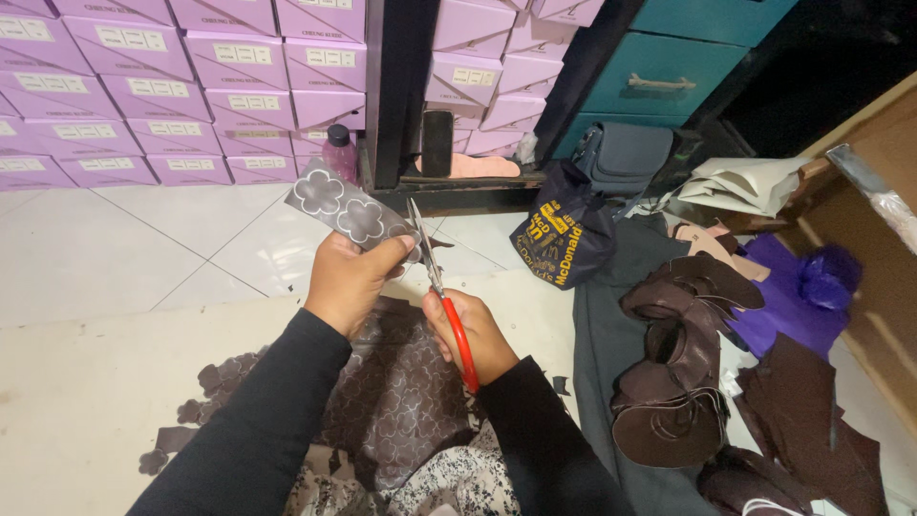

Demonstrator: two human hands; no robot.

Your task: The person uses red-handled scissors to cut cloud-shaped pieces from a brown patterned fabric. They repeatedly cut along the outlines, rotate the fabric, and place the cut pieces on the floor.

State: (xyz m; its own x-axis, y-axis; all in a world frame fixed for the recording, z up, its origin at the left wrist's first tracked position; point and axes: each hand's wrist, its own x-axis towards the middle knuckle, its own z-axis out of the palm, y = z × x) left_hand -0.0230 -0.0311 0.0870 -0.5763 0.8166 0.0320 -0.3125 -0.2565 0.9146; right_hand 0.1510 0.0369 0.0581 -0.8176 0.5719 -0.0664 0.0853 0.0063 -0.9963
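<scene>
Your left hand (346,277) was clenched around a strip of dark leather (350,209) stamped with pale flower outlines, holding it up above the tiled floor (143,248), its free end pointing toward the stacked lilac boxes (172,86) at the far left. Your right hand (470,334) gripped a pair of red-handled scissors (441,291), fingers closed through the loops, the blades (420,234) meeting the near end of the strip just beside your left thumb. Whether the blades were apart or closed, you could not tell from this view.

Below your wrists lay a larger sheet of the same flower-marked leather (401,401), spread over your lap, with small dark offcuts (205,397) scattered on the pale mat (86,401) toward its left edge. To your right, on a grey cloth (597,354), sat a pile of curved brown leather pieces (678,373), and past it a purple cloth (783,306). A dark bag with yellow print (559,239) rested at the foot of the black post (396,96), near a small pink bottle (338,151).
</scene>
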